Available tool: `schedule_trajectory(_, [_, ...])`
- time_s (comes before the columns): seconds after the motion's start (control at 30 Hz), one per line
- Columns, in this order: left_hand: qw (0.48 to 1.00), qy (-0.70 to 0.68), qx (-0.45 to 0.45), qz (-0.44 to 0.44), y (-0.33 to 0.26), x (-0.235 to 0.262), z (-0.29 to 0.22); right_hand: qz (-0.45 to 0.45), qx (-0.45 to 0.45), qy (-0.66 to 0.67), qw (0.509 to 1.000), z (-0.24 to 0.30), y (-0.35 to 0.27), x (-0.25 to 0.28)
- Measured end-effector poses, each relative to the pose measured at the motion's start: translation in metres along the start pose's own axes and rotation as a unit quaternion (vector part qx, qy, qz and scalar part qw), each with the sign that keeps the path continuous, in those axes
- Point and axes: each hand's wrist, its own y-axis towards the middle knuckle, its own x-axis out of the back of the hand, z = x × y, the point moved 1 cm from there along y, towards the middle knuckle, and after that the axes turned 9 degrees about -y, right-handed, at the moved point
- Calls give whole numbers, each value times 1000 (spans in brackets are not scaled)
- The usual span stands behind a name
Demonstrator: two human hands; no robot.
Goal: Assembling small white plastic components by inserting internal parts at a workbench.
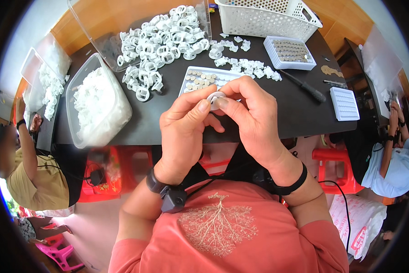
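Between the fingertips of both hands is a small white plastic piece (pixel 217 97), rounded in shape and partly covered by my fingers. My left hand (pixel 184 125) pinches it from the left, and my right hand (pixel 258 113) pinches it from the right. Just beyond the hands lies a white tray (pixel 184 88) with small round beige-grey discs (pixel 200 79) in its pockets. A large heap of white plastic ring-shaped parts (pixel 168 41) spreads from a clear bin behind it. Small white plastic bits (pixel 254 68) are scattered at the tray's far right.
A clear tub (pixel 125 111) of white pieces stands left. At the back are a white perforated basket (pixel 268 22) and stacked trays (pixel 288 63) of discs. A screwdriver (pixel 311 91) and another tray (pixel 345 103) lie right. Other people sit at both sides.
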Motion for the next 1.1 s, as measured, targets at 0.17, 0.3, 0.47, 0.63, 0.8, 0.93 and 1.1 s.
schedule_trajectory(0.17, [982,173,-81,-2,-4,-2,-2,5,-16,5,1000,8,-2,2])
schedule_trajectory(0.3, [972,199,-123,-3,-6,-6,0,-3,-3,-9,1000,9,-2,3])
schedule_trajectory(0.47, [973,203,-110,-14,-3,-6,0,12,-17,-11,1000,8,-2,4])
schedule_trajectory(0.63, [967,229,-108,-35,-6,-9,3,51,-79,12,995,12,0,8])
schedule_trajectory(0.8, [970,220,-91,-37,-8,-8,7,70,-56,-31,995,8,2,10])
schedule_trajectory(0.93, [974,200,-91,-45,-8,-6,10,52,-16,-48,997,6,0,6])
schedule_trajectory(1.1, [985,157,-63,-28,-8,-5,3,86,-183,107,973,19,6,10])
